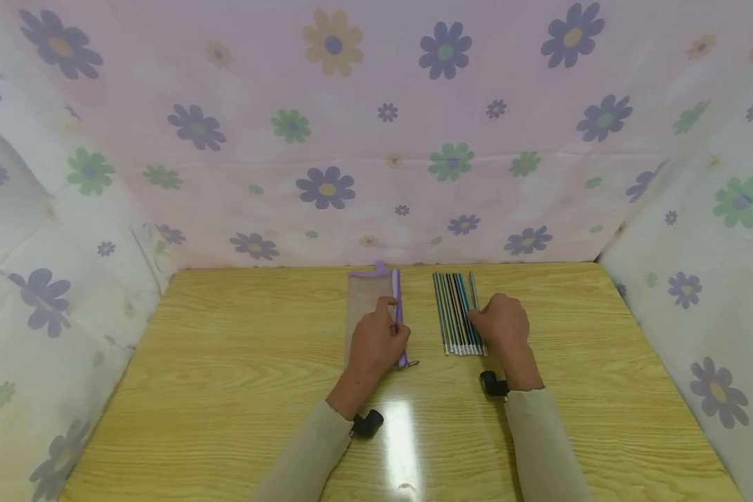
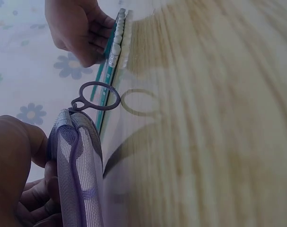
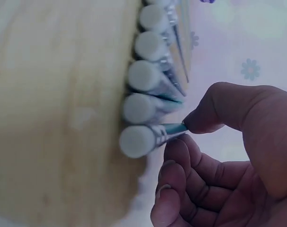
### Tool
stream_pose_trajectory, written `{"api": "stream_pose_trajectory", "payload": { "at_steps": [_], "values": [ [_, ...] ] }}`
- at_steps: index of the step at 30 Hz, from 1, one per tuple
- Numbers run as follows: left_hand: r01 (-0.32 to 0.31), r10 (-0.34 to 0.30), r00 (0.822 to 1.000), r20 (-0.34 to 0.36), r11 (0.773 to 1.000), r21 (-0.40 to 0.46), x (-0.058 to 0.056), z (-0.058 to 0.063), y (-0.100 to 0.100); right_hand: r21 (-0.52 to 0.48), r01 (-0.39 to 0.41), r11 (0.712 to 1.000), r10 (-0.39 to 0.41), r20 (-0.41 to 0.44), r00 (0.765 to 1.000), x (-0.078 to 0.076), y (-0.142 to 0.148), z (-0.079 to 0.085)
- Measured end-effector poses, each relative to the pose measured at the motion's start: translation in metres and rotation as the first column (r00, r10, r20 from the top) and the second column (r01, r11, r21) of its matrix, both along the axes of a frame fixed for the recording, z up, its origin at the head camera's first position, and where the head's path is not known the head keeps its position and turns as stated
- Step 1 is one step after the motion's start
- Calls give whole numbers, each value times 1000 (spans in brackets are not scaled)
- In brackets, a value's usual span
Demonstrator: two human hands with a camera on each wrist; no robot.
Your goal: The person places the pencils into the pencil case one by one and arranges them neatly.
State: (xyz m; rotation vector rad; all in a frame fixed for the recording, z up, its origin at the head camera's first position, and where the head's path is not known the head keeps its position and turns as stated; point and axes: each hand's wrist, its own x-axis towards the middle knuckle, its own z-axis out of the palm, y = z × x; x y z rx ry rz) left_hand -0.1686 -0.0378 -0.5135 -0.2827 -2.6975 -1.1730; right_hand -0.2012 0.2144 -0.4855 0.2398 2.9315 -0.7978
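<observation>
A flat mesh pencil case (image 1: 360, 296) with purple trim lies near the back of the wooden table. My left hand (image 1: 376, 341) lies over its zipper side, and its thumb and fingers hold that edge. From the case's near corner sticks out a ring-shaped zipper pull (image 2: 116, 101). To the right, several pencils (image 1: 450, 314) lie side by side, their white eraser ends (image 3: 146, 75) towards me. With thumb and fingers my right hand (image 1: 505, 324) pinches the rightmost pencil (image 3: 174, 128), a teal one, near its eraser end. Its other fingers are curled below.
The wooden table (image 1: 238, 418) reflects a bright patch of light in front of the hands. Flower-patterned cloth (image 1: 364, 139) stands behind the table and along both sides. Black wrist cameras (image 1: 368, 423) sit on both forearms.
</observation>
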Motion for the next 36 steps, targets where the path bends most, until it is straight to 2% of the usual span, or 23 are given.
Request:
{"api": "stream_pose_trajectory", "payload": {
  "at_steps": [5, 9, 15, 29, 36],
  "values": [
    [7, -7, 1000, 9, 1000, 7, 0, 1, 0, -34, -20, 999, 18, -35, 999, 0, -1, 3],
    [16, -16, 1000, -2, 1000, 13, 0, 0, -1, -108, -65, 992, 57, -76, 995, 2, -7, 8],
    [15, -15, 1000, -13, 999, 29, 0, -1, 0, -177, -92, 980, 78, -85, 993, 6, -19, 13],
    [-4, 2, 999, 35, 998, 59, -1, 0, 0, -282, -142, 949, 119, -98, 988, 6, -46, 6],
    [-5, 4, 1000, 18, 999, 54, -1, 1, 0, -351, -138, 926, 97, -131, 987, 7, -58, 1]
  ]
}}
